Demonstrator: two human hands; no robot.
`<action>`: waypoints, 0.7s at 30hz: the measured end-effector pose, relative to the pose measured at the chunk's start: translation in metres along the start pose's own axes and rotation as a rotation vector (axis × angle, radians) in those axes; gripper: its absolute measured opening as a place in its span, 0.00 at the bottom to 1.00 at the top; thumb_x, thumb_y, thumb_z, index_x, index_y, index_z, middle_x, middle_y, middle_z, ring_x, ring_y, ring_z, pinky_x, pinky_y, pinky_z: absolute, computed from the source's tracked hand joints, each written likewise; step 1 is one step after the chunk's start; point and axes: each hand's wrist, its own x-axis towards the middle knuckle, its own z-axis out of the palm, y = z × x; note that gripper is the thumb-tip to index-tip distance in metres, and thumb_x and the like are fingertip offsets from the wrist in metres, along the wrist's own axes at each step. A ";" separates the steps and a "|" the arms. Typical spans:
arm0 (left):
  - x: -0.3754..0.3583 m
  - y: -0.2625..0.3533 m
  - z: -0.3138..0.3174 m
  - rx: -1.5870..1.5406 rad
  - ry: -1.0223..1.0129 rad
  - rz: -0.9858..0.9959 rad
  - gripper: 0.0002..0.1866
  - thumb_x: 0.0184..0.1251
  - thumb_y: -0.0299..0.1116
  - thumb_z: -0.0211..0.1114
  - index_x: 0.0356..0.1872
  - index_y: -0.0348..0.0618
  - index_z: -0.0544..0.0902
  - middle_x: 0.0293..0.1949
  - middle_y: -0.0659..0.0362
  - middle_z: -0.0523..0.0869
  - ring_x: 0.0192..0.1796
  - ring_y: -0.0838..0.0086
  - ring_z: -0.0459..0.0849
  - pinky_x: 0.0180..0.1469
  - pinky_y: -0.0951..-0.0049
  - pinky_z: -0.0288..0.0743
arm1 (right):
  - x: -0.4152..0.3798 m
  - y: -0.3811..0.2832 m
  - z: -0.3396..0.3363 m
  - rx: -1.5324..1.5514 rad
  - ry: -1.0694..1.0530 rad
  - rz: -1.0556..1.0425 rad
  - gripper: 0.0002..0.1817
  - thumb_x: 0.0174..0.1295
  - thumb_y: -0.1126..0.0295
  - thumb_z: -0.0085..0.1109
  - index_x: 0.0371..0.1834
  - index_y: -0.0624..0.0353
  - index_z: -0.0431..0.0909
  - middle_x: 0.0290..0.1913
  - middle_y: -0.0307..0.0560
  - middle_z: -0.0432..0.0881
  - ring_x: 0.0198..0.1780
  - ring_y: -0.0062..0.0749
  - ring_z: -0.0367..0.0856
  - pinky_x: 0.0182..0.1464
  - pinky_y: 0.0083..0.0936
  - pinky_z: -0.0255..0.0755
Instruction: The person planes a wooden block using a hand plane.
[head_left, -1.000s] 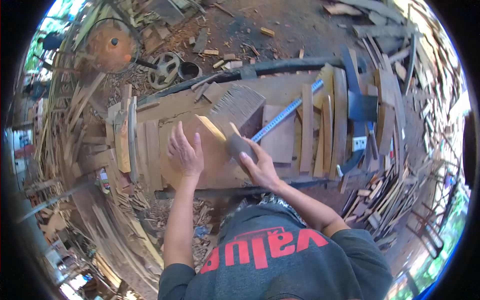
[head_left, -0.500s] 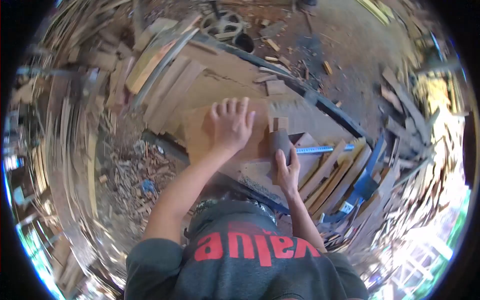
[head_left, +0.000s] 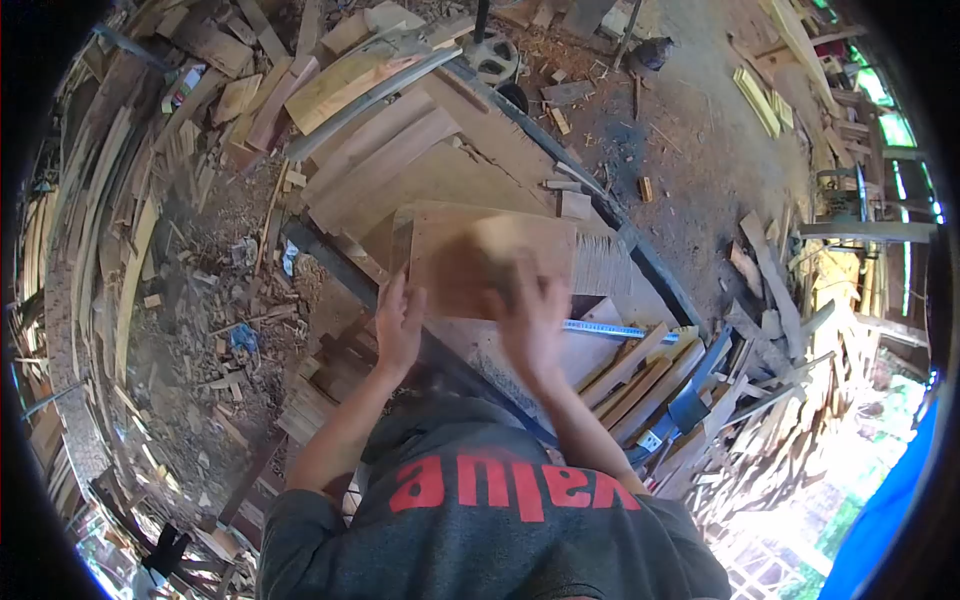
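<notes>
Left hand (head_left: 401,322) is staying open-fingered; right hand (head_left: 533,318) is showing blurred, grip cannot be told. Counter (head_left: 438,178) is carrying the wide board (head_left: 432,232), left hand hovering at its near-left edge, contact unclear. Board is looking stiff, manageable; opposite edges are probably offering best hold. Blurred block (head_left: 492,240), over board, is seeming rigid, graspable by its sides.

Around you, brown dirt floor (head_left: 700,140), dark patch (head_left: 620,130) beyond bench (head_left: 490,185). Long planks (head_left: 105,200) heaped to your left; wood chips (head_left: 215,400) strewn between them and bench. Spoked wheel (head_left: 492,62) on floor ahead. More scrap wood to your right (head_left: 780,280). Strong daylight lower right, beside blue sheet (head_left: 895,510); greenery (head_left: 895,130) through gaps upper right.
</notes>
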 end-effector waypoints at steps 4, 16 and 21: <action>-0.007 -0.047 0.008 -0.096 -0.056 0.099 0.26 0.78 0.35 0.56 0.72 0.36 0.69 0.64 0.46 0.75 0.65 0.52 0.72 0.69 0.58 0.65 | 0.040 -0.072 0.039 0.042 -0.083 -0.256 0.38 0.54 0.61 0.74 0.72 0.43 0.74 0.47 0.52 0.77 0.46 0.48 0.74 0.46 0.45 0.68; -0.010 -0.029 0.012 0.095 -0.029 0.116 0.33 0.80 0.52 0.45 0.75 0.38 0.64 0.65 0.46 0.71 0.66 0.51 0.68 0.69 0.51 0.56 | 0.060 -0.060 0.041 -0.015 -0.009 -0.158 0.31 0.58 0.58 0.71 0.67 0.46 0.79 0.41 0.52 0.77 0.44 0.48 0.76 0.48 0.46 0.71; -0.012 -0.034 0.013 0.198 -0.012 0.127 0.34 0.79 0.55 0.46 0.75 0.40 0.65 0.62 0.46 0.72 0.62 0.50 0.69 0.66 0.51 0.57 | 0.081 -0.064 0.046 -0.010 -0.001 -0.288 0.32 0.58 0.57 0.72 0.68 0.47 0.80 0.40 0.50 0.78 0.42 0.45 0.75 0.48 0.38 0.71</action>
